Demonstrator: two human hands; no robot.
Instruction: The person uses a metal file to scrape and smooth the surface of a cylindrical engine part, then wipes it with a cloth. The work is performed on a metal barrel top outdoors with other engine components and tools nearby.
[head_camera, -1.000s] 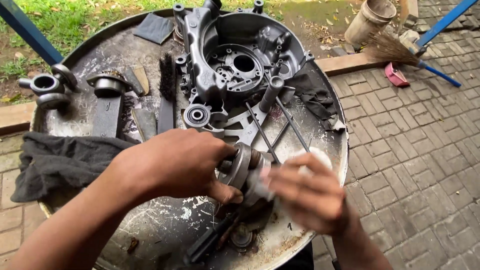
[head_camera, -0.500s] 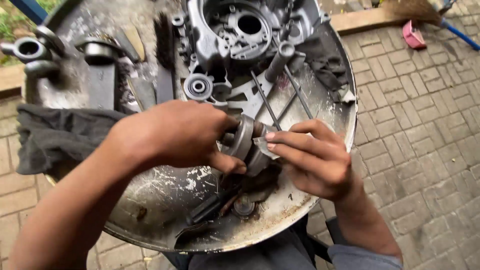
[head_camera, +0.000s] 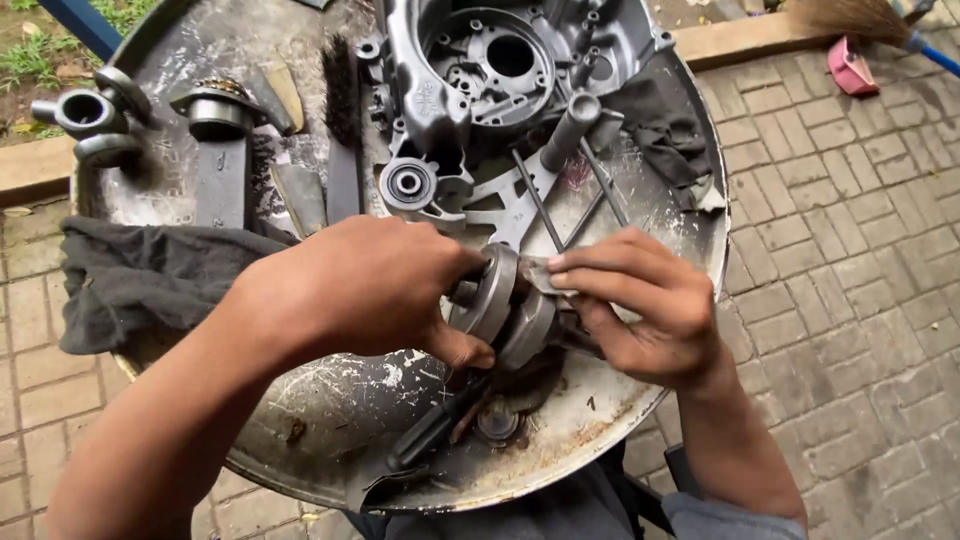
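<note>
The left hand (head_camera: 365, 290) grips a crankshaft (head_camera: 505, 300) above the near middle of the round metal tray (head_camera: 330, 400), fingers curled around its disc. The right hand (head_camera: 640, 305) pinches a small pale scrap (head_camera: 545, 272) against the crankshaft. An engine case (head_camera: 500, 80) lies at the far edge, a dark rag (head_camera: 140, 280) on the left edge

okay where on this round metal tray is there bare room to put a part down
The barest patch on the tray is its near side, under the left hand, left of the dark tool. The far half is crowded: engine case, brush, rods, rags. Both hands and the crank fill the middle.
</note>
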